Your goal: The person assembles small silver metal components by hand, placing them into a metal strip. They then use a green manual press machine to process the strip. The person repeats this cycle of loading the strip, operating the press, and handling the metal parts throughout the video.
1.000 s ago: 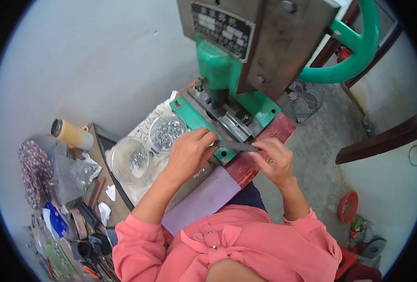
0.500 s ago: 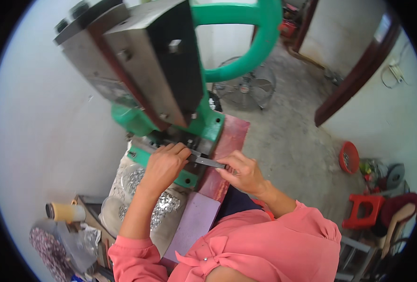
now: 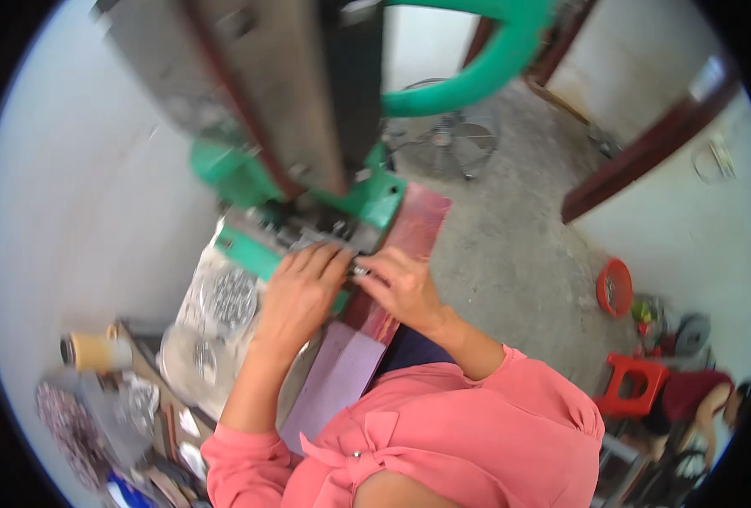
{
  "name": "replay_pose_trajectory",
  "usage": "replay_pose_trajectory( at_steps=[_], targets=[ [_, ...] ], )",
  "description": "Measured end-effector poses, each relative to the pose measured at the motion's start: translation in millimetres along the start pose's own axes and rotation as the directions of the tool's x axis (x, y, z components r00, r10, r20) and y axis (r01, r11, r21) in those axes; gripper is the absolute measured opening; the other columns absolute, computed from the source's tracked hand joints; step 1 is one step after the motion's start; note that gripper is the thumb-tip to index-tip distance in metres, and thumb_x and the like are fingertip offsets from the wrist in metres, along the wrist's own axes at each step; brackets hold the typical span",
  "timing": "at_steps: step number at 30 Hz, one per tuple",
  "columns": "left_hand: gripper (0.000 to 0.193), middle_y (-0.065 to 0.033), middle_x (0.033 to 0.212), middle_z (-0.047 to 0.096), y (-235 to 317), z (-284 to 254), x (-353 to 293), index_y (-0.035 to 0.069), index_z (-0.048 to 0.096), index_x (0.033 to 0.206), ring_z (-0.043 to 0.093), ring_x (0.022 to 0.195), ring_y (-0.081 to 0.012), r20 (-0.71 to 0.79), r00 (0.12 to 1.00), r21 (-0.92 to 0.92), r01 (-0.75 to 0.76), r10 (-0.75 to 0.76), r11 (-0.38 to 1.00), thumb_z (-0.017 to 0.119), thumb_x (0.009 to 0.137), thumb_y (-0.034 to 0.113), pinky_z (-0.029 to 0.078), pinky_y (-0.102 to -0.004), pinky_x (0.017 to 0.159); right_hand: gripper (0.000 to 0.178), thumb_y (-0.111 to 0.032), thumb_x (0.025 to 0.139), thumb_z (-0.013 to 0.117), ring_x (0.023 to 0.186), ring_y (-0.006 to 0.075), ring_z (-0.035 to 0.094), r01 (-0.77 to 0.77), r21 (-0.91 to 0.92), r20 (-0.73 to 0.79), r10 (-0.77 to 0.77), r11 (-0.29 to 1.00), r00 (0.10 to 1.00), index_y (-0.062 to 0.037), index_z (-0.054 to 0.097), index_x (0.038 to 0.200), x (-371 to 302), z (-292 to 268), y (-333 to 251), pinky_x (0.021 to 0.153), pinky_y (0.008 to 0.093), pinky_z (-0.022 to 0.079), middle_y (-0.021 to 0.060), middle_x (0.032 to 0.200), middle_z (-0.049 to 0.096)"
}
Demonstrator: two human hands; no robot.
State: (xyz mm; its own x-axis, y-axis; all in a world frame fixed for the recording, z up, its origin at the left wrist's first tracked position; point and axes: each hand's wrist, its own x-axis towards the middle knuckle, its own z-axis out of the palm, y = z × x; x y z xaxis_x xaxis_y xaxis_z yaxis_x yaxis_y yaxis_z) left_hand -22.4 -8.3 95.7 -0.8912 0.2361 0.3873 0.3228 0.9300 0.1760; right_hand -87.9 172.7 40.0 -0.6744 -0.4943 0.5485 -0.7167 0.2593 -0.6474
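Note:
A big green and grey press stands in front of me, its upper part blurred. At the front of its bed, my left hand is closed, fingers bent and side by side over a narrow grey metal strip. The fingertips are partly hidden against the bed. Just to the right, my right hand pinches the strip's near end between thumb and fingers. Only a short piece of the strip shows between the hands; the rest is covered.
Left of my left forearm, a clear bag or tray of small shiny metal pieces lies on a pale cloth. A purple board and a reddish board flank the press. Beyond are a floor fan, a red bowl and a red stool.
My right hand has moved left, toward the press and my left hand, carrying the strip's end along. Less of the strip shows now. The whole view has shifted slightly.

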Motion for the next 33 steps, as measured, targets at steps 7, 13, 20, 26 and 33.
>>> replay_pose_trajectory(
  at_steps=[7, 13, 20, 26, 33],
  targets=[
    [0.040, -0.0100, 0.131, 0.061, 3.8, 32.6, -30.7, 0.004, 0.062, 0.124, 0.057, 0.125, -0.0255, -0.114, 0.982, 0.004, 0.149, -0.148, 0.989, 0.063, 0.085, 0.010, 0.046, -0.0393, 0.100, 0.022, 0.000, 0.084, 0.076, 0.080, 0.0157, 0.070, -0.247, 0.307, 0.098, 0.228, 0.919, 0.969, 0.0031, 0.068, 0.104, -2.5, 7.4, 9.2, 0.069, 0.0280, 0.056, 0.0106, 0.097, 0.069],
    [0.043, -0.0089, 0.133, 0.060, 5.8, 38.0, -34.7, 0.006, 0.061, 0.126, 0.056, 0.126, -0.0241, -0.152, 0.975, 0.031, 0.168, -0.162, 0.985, 0.059, 0.084, 0.010, 0.045, -0.0378, 0.100, 0.023, -0.007, 0.091, 0.068, 0.095, 0.0220, 0.064, -0.153, 0.217, 0.151, 0.122, 0.964, 0.981, 0.0005, 0.068, 0.113, 39.4, 3.5, 35.6, 0.085, 0.0313, 0.051, 0.0126, 0.106, 0.064],
    [0.044, -0.0085, 0.134, 0.059, 5.8, 38.9, -31.2, 0.006, 0.060, 0.127, 0.055, 0.127, -0.0240, -0.150, 0.974, 0.003, 0.172, -0.170, 0.985, 0.059, 0.082, 0.009, 0.044, -0.0379, 0.101, 0.021, -0.019, 0.095, 0.065, 0.103, 0.0254, 0.054, -0.109, 0.169, 0.345, 0.045, 0.980, 0.937, -0.0026, 0.069, 0.107, 69.0, 18.5, 58.2, 0.092, 0.0348, 0.044, 0.0116, 0.103, 0.059],
    [0.041, -0.0079, 0.134, 0.060, 5.3, 35.7, -31.4, 0.006, 0.061, 0.125, 0.055, 0.127, -0.0235, -0.138, 0.973, -0.028, 0.183, -0.185, 0.983, 0.059, 0.084, 0.009, 0.044, -0.0374, 0.101, 0.024, -0.025, 0.098, 0.062, 0.100, 0.0254, 0.050, -0.124, 0.166, 0.395, 0.049, 0.978, 0.917, -0.0014, 0.067, 0.097, 75.3, 28.5, 71.4, 0.091, 0.0365, 0.040, 0.0112, 0.100, 0.057],
    [0.039, -0.0074, 0.132, 0.060, 6.6, 35.5, -32.3, 0.006, 0.062, 0.123, 0.054, 0.127, -0.0227, -0.134, 0.969, -0.051, 0.201, -0.206, 0.978, 0.058, 0.085, 0.009, 0.044, -0.0366, 0.100, 0.029, -0.026, 0.101, 0.059, 0.101, 0.0248, 0.050, -0.157, 0.228, 0.352, 0.069, 0.961, 0.934, 0.0015, 0.066, 0.096, 71.8, 36.2, 68.6, 0.091, 0.0351, 0.041, 0.0121, 0.102, 0.054]
  ],
)
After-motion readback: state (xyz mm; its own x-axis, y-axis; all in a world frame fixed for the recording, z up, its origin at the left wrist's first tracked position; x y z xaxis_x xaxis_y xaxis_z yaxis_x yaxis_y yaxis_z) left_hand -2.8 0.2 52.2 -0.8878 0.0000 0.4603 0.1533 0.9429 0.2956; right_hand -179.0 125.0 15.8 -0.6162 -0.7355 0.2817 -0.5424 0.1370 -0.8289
